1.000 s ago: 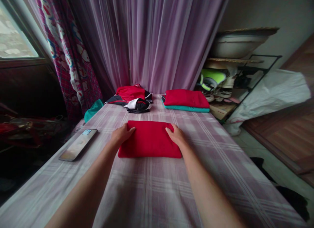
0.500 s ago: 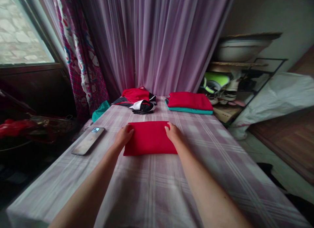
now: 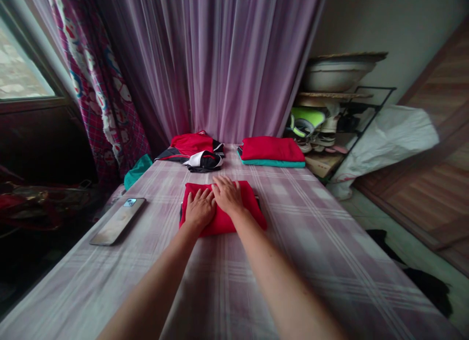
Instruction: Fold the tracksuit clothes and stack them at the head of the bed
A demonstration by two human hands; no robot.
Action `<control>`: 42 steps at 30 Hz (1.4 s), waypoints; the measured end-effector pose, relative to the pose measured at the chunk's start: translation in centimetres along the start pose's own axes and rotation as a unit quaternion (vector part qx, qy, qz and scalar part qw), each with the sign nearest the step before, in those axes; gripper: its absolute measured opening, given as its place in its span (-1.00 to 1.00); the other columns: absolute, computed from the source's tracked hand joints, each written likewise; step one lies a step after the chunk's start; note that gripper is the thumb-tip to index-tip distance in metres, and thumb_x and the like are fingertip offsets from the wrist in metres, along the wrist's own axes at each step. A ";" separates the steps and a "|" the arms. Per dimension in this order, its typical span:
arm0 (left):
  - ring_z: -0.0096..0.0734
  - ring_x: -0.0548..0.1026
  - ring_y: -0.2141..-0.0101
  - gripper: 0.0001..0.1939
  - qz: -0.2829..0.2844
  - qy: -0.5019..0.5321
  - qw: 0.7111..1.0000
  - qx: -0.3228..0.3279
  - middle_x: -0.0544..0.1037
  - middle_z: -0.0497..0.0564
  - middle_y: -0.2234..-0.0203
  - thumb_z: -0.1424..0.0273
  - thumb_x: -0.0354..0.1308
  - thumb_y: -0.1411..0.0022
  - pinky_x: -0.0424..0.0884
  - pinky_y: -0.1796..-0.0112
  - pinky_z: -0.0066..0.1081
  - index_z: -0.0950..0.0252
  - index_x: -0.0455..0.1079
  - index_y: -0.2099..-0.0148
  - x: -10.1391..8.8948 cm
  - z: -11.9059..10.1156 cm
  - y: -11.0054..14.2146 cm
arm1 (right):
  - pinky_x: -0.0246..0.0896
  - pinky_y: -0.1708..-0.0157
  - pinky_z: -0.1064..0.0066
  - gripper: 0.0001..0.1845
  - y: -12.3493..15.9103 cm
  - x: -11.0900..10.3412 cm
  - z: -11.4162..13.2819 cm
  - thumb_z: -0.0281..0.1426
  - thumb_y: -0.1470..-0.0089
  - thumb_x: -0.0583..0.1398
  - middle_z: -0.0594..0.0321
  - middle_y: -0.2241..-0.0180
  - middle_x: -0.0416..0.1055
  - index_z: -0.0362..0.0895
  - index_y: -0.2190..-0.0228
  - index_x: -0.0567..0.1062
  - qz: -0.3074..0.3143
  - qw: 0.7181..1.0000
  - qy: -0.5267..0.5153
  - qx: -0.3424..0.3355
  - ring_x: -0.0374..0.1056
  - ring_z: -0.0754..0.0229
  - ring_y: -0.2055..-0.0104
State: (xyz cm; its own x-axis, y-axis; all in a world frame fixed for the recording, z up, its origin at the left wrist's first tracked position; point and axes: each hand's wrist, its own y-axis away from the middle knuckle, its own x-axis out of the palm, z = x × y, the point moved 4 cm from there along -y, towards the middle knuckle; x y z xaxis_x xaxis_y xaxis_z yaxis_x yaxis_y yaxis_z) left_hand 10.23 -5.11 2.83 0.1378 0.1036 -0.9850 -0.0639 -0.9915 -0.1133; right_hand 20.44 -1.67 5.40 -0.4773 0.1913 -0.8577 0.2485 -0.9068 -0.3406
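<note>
A folded red garment (image 3: pixel 251 213) lies flat on the checked tablecloth (image 3: pixel 293 262) in front of me, with dark trim showing at its sides. My left hand (image 3: pixel 201 206) rests on its left half, fingers spread. Close beside it, my right hand (image 3: pixel 227 193) lies across the middle and far edge of the cloth, fingers stretched out. Neither hand grips the fabric; both press on top. Farther back on the right sits a folded stack with a red garment (image 3: pixel 273 149) over a teal one (image 3: pixel 273 163).
A crumpled red, black and white garment (image 3: pixel 194 144) lies at the far left of the table. A phone (image 3: pixel 119 223) lies face down near the left edge. Purple curtains (image 3: pixel 227 61) hang behind. On the right are a shoe rack (image 3: pixel 351 103) and a white sack (image 3: pixel 395 135).
Both hands have moved from the garment's two side edges inward onto its top, and their fingers have flattened out. The camera view has turned slightly right.
</note>
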 end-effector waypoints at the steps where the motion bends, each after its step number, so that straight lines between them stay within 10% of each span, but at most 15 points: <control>1: -0.04 0.10 -0.34 -0.51 0.009 0.000 1.000 0.008 0.25 0.02 -0.33 0.25 -0.21 -0.43 -0.07 -0.28 0.15 0.09 0.26 -0.31 0.2 0.1 -0.1 | -0.22 -0.31 -0.06 -0.49 0.3 0.9 -0.5 -0.23 -0.35 -0.08 0.13 -0.29 0.24 -0.03 -0.23 0.33 0.036 0.999 0.008 0.025 0.04 0.01 -0.34; 13: -0.04 0.08 -0.35 -0.46 -0.040 0.040 0.997 -0.061 0.19 0.11 -0.36 0.17 -0.19 -0.42 0.07 -0.24 0.11 0.18 0.19 -0.35 0.8 2.8 0.2 | -0.32 -0.32 -0.11 -0.36 4.5 1.1 -3.6 -0.10 -0.34 -0.12 0.02 -0.36 0.08 -0.10 -0.31 0.20 0.048 0.989 0.081 0.113 -0.07 -0.10 -0.40; 23: -0.27 0.13 -0.34 -0.49 -0.064 0.087 0.994 0.004 0.32 0.21 -0.28 0.39 -0.23 -0.40 -0.01 -0.32 -0.21 0.44 0.28 -0.27 2.5 6.4 1.4 | 0.01 -0.22 0.08 -0.37 9.0 -0.5 -6.7 -0.17 -0.33 -0.08 0.00 -0.40 -0.03 -0.12 -0.33 0.15 0.058 0.983 0.092 0.147 0.04 -0.04 -0.36; 30: -0.21 0.29 -0.26 -0.51 -0.082 0.129 0.983 -0.105 0.33 0.16 -0.27 0.31 -0.18 -0.41 0.18 -0.24 -0.09 0.29 0.28 -0.28 2.9 8.0 4.0 | 0.05 -0.22 0.18 -0.45 11.2 -0.2 -9.0 -0.29 -0.30 -0.05 0.02 -0.23 0.32 -0.15 -0.25 0.30 -0.026 0.993 0.069 0.092 0.24 0.07 -0.25; 42: -0.16 0.46 -0.11 -0.53 -0.130 0.147 0.972 -0.129 0.54 0.18 -0.08 0.17 -0.11 -0.38 0.28 -0.16 -0.24 0.33 0.49 -0.05 0.7 8.1 6.4 | 0.33 0.10 0.27 -0.49 10.7 -0.6 -12.4 -0.17 -0.19 0.03 0.08 0.13 0.60 -0.12 -0.04 0.51 -0.078 0.978 -0.053 0.186 0.51 0.04 0.11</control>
State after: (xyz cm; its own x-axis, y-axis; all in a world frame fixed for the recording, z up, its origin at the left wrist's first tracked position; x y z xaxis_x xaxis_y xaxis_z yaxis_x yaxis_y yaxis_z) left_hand 1.89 -10.75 0.34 0.3954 0.3641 -0.8433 0.2563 -0.9253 -0.2794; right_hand 33.89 -6.79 -2.48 -0.5745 0.3157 -0.7552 -0.1488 -0.9475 -0.2829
